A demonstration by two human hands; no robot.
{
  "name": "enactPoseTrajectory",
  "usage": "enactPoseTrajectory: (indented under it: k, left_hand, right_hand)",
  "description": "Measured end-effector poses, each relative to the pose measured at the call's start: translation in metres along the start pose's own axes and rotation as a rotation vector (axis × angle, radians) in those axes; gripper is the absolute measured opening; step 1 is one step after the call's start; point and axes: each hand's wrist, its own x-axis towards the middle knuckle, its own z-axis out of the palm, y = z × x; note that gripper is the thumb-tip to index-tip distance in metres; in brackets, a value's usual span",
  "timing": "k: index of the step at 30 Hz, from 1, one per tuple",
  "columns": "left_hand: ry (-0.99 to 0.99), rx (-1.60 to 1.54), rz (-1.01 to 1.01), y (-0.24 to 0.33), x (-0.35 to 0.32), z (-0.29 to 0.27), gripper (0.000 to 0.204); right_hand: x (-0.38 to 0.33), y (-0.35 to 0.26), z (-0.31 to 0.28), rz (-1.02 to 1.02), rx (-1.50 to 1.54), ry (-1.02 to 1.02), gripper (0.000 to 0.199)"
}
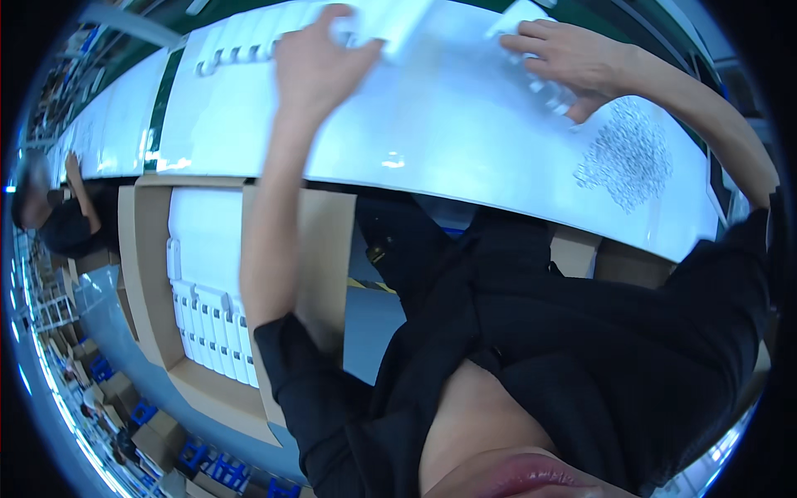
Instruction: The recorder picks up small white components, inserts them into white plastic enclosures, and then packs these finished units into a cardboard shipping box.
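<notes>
Several clear pieces (551, 95) sit in the grip of the right hand (577, 62) over the counter (465, 162); a loose pile (627, 155) of more lies just beside, probably for easy reach. The left hand (315, 73), blurred and splayed, is by a white piece (405, 31); whether its grip holds it, I can't tell from where I stand.

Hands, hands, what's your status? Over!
Left hand blurred beside white box, grip unclear. Right hand at clear plastic pieces. Glittery pile nearby; nothing visibly blocking.
</notes>
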Motion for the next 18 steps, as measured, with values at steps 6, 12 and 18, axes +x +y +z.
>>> enactPoseTrajectory:
  k: [6,12,18]
  left_hand:
    - [0.074,0.271,0.145,0.068,0.020,0.117,0.048]
    - [0.073,0.395,0.042,0.059,0.010,0.123,0.057]
    - [0.051,0.058,-0.182,-0.032,-0.022,0.040,0.052]
  right_hand:
    - [-0.050,0.018,0.036,0.020,0.014,-0.117,0.073]
    - [0.001,0.040,0.109,-0.268,0.074,0.022,0.067]
    - [-0.007,0.038,0.085,-0.175,0.125,-0.076,0.089]
